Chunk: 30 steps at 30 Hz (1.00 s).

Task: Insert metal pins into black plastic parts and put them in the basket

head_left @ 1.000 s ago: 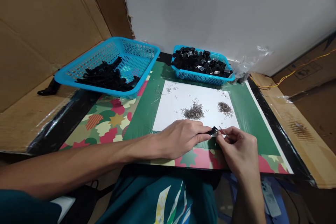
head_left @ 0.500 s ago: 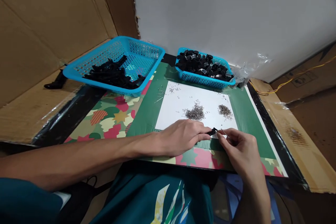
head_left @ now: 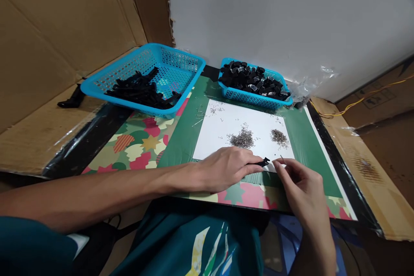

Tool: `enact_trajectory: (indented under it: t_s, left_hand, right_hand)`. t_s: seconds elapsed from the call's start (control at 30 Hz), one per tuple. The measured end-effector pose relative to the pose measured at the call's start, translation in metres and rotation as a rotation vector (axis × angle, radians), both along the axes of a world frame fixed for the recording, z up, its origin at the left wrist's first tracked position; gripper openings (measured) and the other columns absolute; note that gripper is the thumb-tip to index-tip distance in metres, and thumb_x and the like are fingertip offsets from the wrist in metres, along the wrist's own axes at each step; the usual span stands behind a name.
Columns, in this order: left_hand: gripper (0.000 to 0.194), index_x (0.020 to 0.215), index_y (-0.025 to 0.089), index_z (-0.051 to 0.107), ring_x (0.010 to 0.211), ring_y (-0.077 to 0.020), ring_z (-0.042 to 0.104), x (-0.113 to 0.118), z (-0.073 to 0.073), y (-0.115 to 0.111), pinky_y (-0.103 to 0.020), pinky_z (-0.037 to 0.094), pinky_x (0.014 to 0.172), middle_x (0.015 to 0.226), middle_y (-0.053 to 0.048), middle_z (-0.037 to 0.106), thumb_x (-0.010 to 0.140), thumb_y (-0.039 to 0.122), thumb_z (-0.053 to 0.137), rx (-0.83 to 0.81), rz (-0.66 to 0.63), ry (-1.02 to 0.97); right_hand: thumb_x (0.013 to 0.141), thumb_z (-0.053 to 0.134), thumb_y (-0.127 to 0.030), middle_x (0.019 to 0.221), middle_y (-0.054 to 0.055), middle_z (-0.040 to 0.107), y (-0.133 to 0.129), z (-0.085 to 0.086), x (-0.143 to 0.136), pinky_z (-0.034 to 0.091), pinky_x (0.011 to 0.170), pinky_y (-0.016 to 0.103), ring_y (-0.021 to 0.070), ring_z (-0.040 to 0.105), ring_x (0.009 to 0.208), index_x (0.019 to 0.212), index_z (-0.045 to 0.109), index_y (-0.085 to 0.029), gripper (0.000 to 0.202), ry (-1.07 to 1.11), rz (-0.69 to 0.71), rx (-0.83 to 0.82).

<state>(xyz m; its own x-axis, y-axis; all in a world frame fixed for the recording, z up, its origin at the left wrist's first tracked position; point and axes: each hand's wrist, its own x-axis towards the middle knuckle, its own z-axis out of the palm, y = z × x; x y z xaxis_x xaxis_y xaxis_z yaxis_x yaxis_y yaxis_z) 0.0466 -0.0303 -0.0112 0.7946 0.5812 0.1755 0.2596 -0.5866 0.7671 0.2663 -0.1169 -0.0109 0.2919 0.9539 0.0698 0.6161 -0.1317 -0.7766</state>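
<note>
Pinched between thumb and fingers, a small black plastic part (head_left: 265,162) sticks out of my left hand (head_left: 229,167), which rests at the near edge of a white paper sheet (head_left: 220,127). Just to its right, my right hand (head_left: 300,181) has its thumb and forefinger closed on a thin metal pin (head_left: 281,157), whose tip points up. A small gap separates the two hands. Beyond them lie a larger heap of tiny wire springs (head_left: 242,139) and a smaller heap of fine metal bits (head_left: 278,136). My right palm's other fingers are curled and partly hidden.
A wide blue basket (head_left: 190,88) with long black parts stands at the left. Behind the paper, a smaller blue basket (head_left: 252,98) is piled with black parts bearing shiny metal. A clear plastic bag (head_left: 307,88) lies beside it. Loose wires (head_left: 216,108) lie scattered on the paper.
My right hand has drawn slightly away to the right with the pin, opening a gap to the black part. My left hand keeps nearly the same place and grip.
</note>
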Motion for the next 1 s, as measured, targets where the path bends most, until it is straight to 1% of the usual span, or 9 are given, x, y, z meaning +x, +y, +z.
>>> enact_trajectory:
  t_s: [0.07, 0.13, 0.3, 0.37, 0.5, 0.7, 0.83, 0.93, 1.0]
  left_hand:
    - [0.037, 0.122, 0.019, 0.076, 0.101, -0.0253, 0.075, 0.0, -0.001, 0.0, -0.033, 0.052, 0.085, 0.109, -0.01, 0.079, 0.113, 0.042, 0.049, 0.022, -0.004, 0.012]
    - [0.038, 0.123, 0.018, 0.075, 0.101, -0.0254, 0.074, 0.0, -0.001, 0.001, -0.033, 0.051, 0.084, 0.111, -0.01, 0.079, 0.113, 0.042, 0.048, 0.045, -0.015, 0.033]
    - [0.036, 0.128, 0.017, 0.073, 0.086, -0.0213, 0.071, -0.001, 0.003, 0.001, -0.031, 0.047, 0.073, 0.099, -0.007, 0.077, 0.114, 0.036, 0.046, 0.055, -0.029, 0.029]
    - [0.035, 0.128, 0.017, 0.073, 0.083, -0.0199, 0.07, -0.001, 0.004, 0.002, -0.029, 0.047, 0.072, 0.096, -0.006, 0.076, 0.114, 0.034, 0.046, 0.052, -0.028, 0.002]
    - [0.034, 0.135, 0.017, 0.071, 0.087, -0.0194, 0.071, -0.002, 0.003, 0.001, -0.028, 0.049, 0.074, 0.1, -0.007, 0.075, 0.113, 0.031, 0.05, 0.068, -0.035, -0.038]
    - [0.038, 0.144, 0.015, 0.065, 0.082, -0.0181, 0.069, -0.003, -0.003, -0.003, -0.027, 0.052, 0.071, 0.097, -0.005, 0.071, 0.11, 0.032, 0.056, 0.24, -0.053, 0.003]
    - [0.042, 0.15, 0.015, 0.06, 0.084, -0.0183, 0.071, -0.004, -0.002, -0.006, -0.027, 0.055, 0.071, 0.102, -0.006, 0.073, 0.111, 0.03, 0.054, 0.34, -0.022, 0.021]
    - [0.045, 0.153, 0.014, 0.057, 0.086, -0.0187, 0.072, -0.005, -0.001, -0.007, -0.028, 0.058, 0.072, 0.11, -0.007, 0.074, 0.11, 0.028, 0.055, 0.381, -0.017, 0.032]
    - [0.045, 0.154, 0.015, 0.055, 0.088, -0.0185, 0.074, -0.005, -0.001, -0.007, -0.027, 0.059, 0.073, 0.114, -0.008, 0.074, 0.11, 0.026, 0.054, 0.39, -0.021, 0.042]
  right_hand:
    - [0.093, 0.069, -0.054, 0.059, -0.003, 0.049, 0.001, -0.002, -0.003, 0.034, 0.052, 0.028, 0.015, 0.043, 0.056, 0.093, 0.083, -0.015, 0.041, -0.001, -0.003, -0.009]
    - [0.093, 0.069, -0.055, 0.058, -0.003, 0.045, 0.003, -0.003, -0.006, 0.032, 0.052, 0.028, 0.0147, 0.041, 0.056, 0.086, 0.081, -0.015, 0.042, -0.003, -0.023, -0.004]
    - [0.089, 0.071, -0.058, 0.054, -0.005, 0.037, 0.007, -0.004, -0.012, 0.026, 0.051, 0.028, 0.0132, 0.035, 0.053, 0.079, 0.079, -0.017, 0.043, -0.065, -0.049, -0.024]
    - [0.088, 0.071, -0.058, 0.055, -0.005, 0.041, 0.008, -0.005, -0.011, 0.028, 0.051, 0.028, 0.0136, 0.037, 0.054, 0.079, 0.079, -0.017, 0.043, -0.037, -0.046, -0.033]
    - [0.085, 0.074, -0.061, 0.06, 0.0, 0.056, 0.007, -0.011, -0.008, 0.036, 0.055, 0.029, 0.0166, 0.049, 0.059, 0.081, 0.079, -0.015, 0.046, 0.123, -0.06, -0.027]
    - [0.085, 0.079, -0.058, 0.062, 0.0, 0.057, 0.005, -0.02, -0.01, 0.04, 0.059, 0.029, 0.0184, 0.055, 0.065, 0.09, 0.078, -0.016, 0.043, 0.297, -0.108, 0.013]
    - [0.085, 0.08, -0.057, 0.067, 0.003, 0.064, 0.007, -0.019, -0.014, 0.041, 0.057, 0.027, 0.0167, 0.055, 0.064, 0.088, 0.078, -0.015, 0.042, 0.414, -0.099, 0.065]
    - [0.084, 0.082, -0.056, 0.064, 0.001, 0.06, 0.009, -0.018, -0.018, 0.038, 0.053, 0.025, 0.0135, 0.051, 0.059, 0.083, 0.077, -0.015, 0.041, 0.52, -0.07, 0.11]
    - [0.083, 0.084, -0.054, 0.063, -0.001, 0.057, 0.01, -0.017, -0.021, 0.033, 0.05, 0.024, 0.0113, 0.046, 0.056, 0.085, 0.075, -0.016, 0.039, 0.585, -0.07, 0.138]
